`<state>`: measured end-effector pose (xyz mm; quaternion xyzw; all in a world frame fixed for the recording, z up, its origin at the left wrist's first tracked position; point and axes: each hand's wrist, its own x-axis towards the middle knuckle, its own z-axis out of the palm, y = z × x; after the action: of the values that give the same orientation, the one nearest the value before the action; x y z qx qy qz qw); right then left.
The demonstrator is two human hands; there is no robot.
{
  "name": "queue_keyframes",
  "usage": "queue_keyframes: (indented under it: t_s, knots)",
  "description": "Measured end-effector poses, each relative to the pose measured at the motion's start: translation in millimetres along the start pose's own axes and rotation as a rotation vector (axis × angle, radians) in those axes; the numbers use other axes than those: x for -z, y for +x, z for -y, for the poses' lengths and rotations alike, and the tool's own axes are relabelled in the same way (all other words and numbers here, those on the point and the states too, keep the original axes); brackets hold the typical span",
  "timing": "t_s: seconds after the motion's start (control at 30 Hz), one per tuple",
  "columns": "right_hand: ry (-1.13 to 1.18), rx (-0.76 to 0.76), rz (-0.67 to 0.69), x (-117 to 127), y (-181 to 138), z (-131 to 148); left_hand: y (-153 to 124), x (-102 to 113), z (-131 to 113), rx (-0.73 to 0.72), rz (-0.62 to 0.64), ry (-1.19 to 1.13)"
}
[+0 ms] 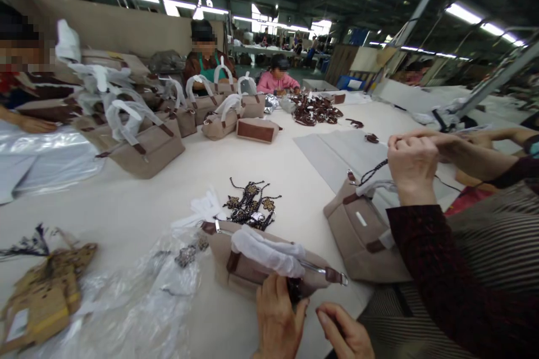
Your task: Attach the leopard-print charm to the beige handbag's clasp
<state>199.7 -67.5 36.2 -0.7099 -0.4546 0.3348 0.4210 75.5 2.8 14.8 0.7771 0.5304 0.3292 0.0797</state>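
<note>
While both hands, left hand (pixel 278 317) & right hand (pixel 343 334), pinch a dark bit at the near handbag (pixel 261 263), it could slip w/ a loose grip.

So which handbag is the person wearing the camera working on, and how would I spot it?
Start at the long white table and come to its near edge, at the bottom of the picture. The beige handbag lies on its side there, handle wrapped in white paper, with the left hand on it and the right hand beside. Unlike the upright bags opposite, a pile of dark tassel charms sits just behind it.
</note>
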Motion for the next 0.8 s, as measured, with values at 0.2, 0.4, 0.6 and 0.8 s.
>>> queue_keyframes:
  t_s: [0.2,0.4,0.6,0.8]
  knots:
    - [0.029,0.083,-0.028,-2,10,6,7,6,-6,0.050,0.054,0.050]
    - [-0.093,0.196,0.040,0,20,2,-7,5,5,0.064,0.084,-0.001]
    - [-0.250,0.363,0.037,0,26,-3,-11,6,13,0.055,0.079,-0.032]
    - [-0.278,0.422,0.074,4,23,1,-16,7,13,0.048,-0.007,-0.142]
